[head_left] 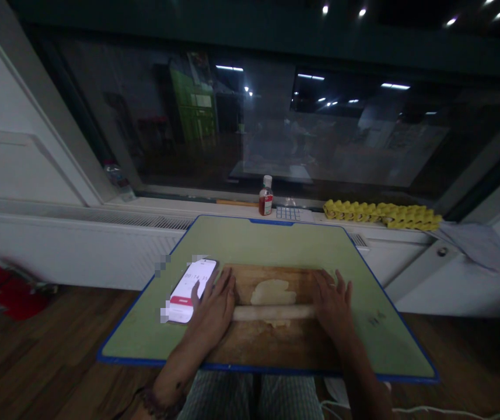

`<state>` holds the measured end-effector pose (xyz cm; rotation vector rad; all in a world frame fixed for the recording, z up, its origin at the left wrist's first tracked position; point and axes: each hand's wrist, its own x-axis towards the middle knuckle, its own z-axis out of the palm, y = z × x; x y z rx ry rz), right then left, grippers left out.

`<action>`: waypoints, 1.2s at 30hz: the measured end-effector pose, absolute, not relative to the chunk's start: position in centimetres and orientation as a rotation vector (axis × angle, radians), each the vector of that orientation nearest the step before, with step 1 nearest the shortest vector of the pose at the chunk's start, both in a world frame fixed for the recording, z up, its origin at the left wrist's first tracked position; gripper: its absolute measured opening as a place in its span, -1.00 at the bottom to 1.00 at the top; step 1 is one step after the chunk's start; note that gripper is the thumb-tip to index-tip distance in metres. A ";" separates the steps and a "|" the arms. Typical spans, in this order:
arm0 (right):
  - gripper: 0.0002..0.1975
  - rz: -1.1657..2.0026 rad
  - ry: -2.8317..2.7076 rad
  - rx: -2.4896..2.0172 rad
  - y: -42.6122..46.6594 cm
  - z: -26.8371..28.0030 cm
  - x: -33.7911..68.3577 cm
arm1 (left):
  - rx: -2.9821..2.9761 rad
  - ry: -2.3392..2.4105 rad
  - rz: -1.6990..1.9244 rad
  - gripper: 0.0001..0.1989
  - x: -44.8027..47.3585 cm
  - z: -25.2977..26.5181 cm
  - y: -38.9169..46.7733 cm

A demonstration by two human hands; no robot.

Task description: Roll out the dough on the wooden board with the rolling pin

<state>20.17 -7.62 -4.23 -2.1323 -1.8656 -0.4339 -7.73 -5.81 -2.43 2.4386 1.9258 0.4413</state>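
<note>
A pale rolling pin (273, 312) lies crosswise on a wooden board (280, 349). My left hand (214, 309) rests flat over the pin's left end, its fingers stretched forward and the thumb reaching over the phone. Over the right end lies my right hand (334, 300), palm down with fingers spread. Just beyond the pin is a flattened, uneven piece of dough (273, 291). Part of some dough also shows on the near side of the pin. Beside my left hand, a phone (184, 296) with a lit timer screen lies on the table.
The small green table (271, 240) has a blue rim. Behind it, the windowsill holds a bottle with red contents (266, 201), a yellow egg carton (381, 214), a grey cloth (477, 242) and a clear bottle (117, 178). Under the sill is a white radiator (101, 251).
</note>
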 end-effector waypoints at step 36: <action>-0.55 -0.618 -1.645 -1.972 -8.0 -3.2 17.7 | 2.402 1.971 0.554 -0.51 -6.9 -3.3 -3.7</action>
